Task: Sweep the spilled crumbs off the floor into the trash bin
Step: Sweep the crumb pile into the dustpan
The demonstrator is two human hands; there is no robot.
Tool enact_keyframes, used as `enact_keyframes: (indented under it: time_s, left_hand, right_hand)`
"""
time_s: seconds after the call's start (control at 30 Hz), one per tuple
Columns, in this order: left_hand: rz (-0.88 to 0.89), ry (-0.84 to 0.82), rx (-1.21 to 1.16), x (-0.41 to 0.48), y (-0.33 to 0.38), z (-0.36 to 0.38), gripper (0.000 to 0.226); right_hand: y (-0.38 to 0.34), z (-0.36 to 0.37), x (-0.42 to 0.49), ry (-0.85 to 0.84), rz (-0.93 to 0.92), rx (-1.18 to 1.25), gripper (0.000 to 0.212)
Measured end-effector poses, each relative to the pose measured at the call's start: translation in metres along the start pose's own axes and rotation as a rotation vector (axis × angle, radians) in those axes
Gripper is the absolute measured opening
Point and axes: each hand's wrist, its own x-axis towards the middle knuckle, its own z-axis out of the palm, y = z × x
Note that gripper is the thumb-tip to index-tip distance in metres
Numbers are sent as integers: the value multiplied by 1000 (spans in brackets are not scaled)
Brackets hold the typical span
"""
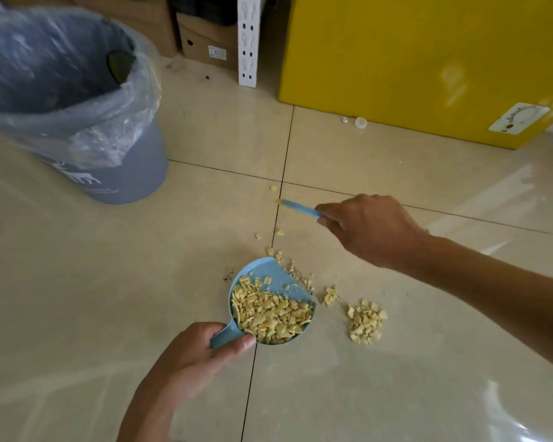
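The tiled floor (pixel 77 298) fills my view, with a yellow cabinet (pixel 412 59) at the far side and the grey, plastic-lined trash bin (pixel 125 167) standing well apart to my left. My left hand (pixel 201 349) is wrapped around the handle of the blue dustpan (pixel 272 272), whose lip rests on the tiles and which is already heaped with crumbs (pixel 272 314). My right hand (pixel 371 228) is clamped on a slim blue brush (pixel 300 208), its tip reaching out to a far piece by the grout line.

I judge I'm mid-sweep. Next I need to draw the stray crumbs (pixel 280 232) back toward the pan, then gather the small heap (pixel 366 320) beside it, keeping the pan level before carrying it to the bin.
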Motion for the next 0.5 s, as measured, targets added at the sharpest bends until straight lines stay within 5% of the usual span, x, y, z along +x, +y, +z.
enact_keyframes:
  time_s: [0.3, 0.5]
  left_hand:
    - [35, 96, 40, -13, 6, -20, 68]
    - [5, 11, 98, -28, 14, -36, 69]
  right_hand:
    - [-16, 52, 110, -19, 99, -146, 26]
    - [-41, 86, 35, 19, -270, -75, 28]
